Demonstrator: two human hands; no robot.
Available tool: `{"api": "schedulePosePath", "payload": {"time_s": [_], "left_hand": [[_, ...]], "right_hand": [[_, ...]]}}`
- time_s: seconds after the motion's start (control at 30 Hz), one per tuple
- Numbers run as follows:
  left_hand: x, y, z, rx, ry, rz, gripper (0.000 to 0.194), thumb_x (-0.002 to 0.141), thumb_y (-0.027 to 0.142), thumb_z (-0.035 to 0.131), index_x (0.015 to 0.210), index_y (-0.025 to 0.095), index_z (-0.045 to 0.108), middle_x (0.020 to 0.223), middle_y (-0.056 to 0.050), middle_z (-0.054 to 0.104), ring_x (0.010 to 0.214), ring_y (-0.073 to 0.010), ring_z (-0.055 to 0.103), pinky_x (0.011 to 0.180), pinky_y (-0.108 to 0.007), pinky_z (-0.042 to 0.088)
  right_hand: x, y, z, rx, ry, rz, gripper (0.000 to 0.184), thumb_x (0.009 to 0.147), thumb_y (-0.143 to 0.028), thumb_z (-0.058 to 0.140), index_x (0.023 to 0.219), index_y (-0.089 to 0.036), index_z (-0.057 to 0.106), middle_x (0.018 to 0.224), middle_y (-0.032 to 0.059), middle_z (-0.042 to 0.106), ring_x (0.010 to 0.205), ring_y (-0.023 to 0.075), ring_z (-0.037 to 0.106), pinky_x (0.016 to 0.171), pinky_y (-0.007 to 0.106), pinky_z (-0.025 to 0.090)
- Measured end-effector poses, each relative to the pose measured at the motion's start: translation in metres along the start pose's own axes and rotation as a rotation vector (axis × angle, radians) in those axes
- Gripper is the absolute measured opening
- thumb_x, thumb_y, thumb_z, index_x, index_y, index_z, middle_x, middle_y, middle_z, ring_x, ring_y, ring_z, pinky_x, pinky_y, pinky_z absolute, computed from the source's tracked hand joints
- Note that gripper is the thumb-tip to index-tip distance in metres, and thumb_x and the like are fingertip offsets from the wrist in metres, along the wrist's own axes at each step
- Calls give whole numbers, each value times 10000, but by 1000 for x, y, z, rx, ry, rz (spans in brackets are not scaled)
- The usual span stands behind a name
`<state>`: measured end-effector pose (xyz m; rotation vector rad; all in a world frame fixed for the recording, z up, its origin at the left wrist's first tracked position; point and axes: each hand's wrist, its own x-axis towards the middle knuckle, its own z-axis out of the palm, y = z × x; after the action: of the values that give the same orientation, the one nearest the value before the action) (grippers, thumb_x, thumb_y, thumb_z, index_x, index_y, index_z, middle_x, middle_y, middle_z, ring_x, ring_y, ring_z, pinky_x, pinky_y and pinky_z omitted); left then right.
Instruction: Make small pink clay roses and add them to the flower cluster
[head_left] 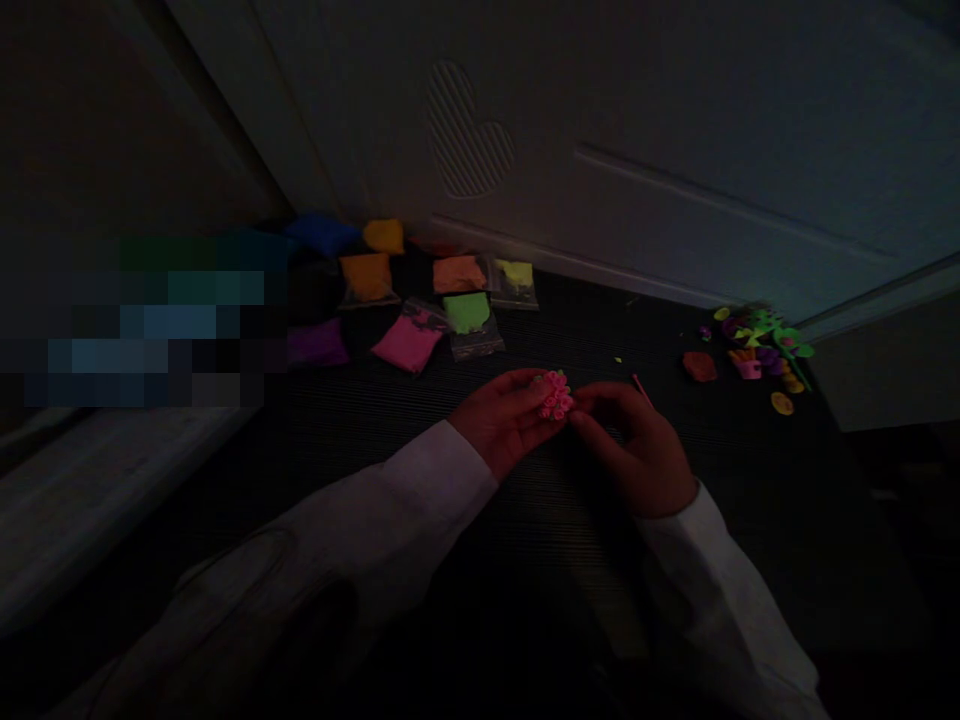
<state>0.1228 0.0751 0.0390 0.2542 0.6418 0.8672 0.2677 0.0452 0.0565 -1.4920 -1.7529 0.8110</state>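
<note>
A small cluster of pink clay flowers (557, 398) with bits of green at its edge sits in my left hand (504, 418), held between the thumb and fingers. My right hand (637, 448) is closed in a pinch at the right edge of the cluster, thumb and forefinger touching it or very near it. Whatever those fingertips hold is too small and dark to make out. Just behind the right hand shows the end of a thin pink stick (639, 387); the hand hides the rest. A tiny green scrap (618, 360) lies on the table beyond.
Bags of coloured clay lie at the back left, among them pink (409, 338), green (468, 314), orange (367, 277) and purple (319, 344). On the right stand small clay models (765, 345) beside a reddish lump (700, 367). A pale panel (637, 90) rises behind the dark table (352, 420).
</note>
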Motion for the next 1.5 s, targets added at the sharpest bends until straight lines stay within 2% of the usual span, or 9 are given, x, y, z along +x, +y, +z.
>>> {"api": "schedulePosePath", "payload": {"time_s": [0.17,0.27,0.33,0.43,0.57,0.7,1.2,1.4,1.5], "left_hand": [[4,4,-2,36,127,38,155,663,82,530,813,123,532,774,-47,605,721,-120,578,716,-258,458],[6,8,-3,-15,185,-23,182,693,192,513,860,121,524,849,-79,597,784,-148,566,759,-294,438],[5,12,-5,-81,138,-91,307,710,327,472,925,112,506,967,-118,563,904,-186,527,807,-320,410],[4,16,-8,-157,-8,-144,508,707,464,398,1038,82,447,1104,-154,484,1044,-212,434,866,-327,360],[3,17,-11,-221,-142,-170,647,689,533,358,1120,51,374,1148,-163,447,1088,-217,388,905,-335,313],[4,17,-12,-261,-219,-173,685,679,550,352,1138,41,353,1172,-168,422,1104,-231,366,923,-346,285],[2,16,-7,-219,-246,-214,648,703,516,347,1131,29,364,1159,-179,435,1119,-228,348,933,-347,268],[1,15,-5,-179,-236,-218,556,725,432,385,1108,30,390,1170,-174,427,1124,-240,336,937,-354,273],[1,12,-5,-141,-237,-188,410,739,296,420,1068,52,436,1127,-148,476,1102,-227,371,940,-357,278]], "right_hand": [[1,5,0,9,2,29,248,708,-281,507,943,-208,480,785,12,539,697,124,520,640,274,427],[2,8,0,0,17,39,250,708,-285,507,944,-206,480,785,13,538,701,124,516,648,276,422],[3,9,0,11,27,47,254,708,-284,507,947,-205,480,788,14,539,702,123,514,641,270,420],[3,11,0,41,53,61,252,710,-280,504,949,-205,480,792,14,536,702,119,510,633,261,419],[4,12,-2,69,113,57,248,708,-273,501,947,-210,484,793,11,528,705,116,508,638,265,418],[5,14,-4,64,168,50,241,707,-280,497,938,-213,492,782,11,527,701,120,508,638,275,418],[6,15,-3,70,150,92,253,714,-304,492,945,-205,513,849,27,565,751,130,525,677,295,422],[7,14,-2,202,145,129,241,710,-295,503,929,-195,518,882,33,573,784,129,536,717,302,425],[8,13,-2,257,160,138,238,705,-296,509,922,-198,518,866,29,580,789,127,543,718,299,433]]}}
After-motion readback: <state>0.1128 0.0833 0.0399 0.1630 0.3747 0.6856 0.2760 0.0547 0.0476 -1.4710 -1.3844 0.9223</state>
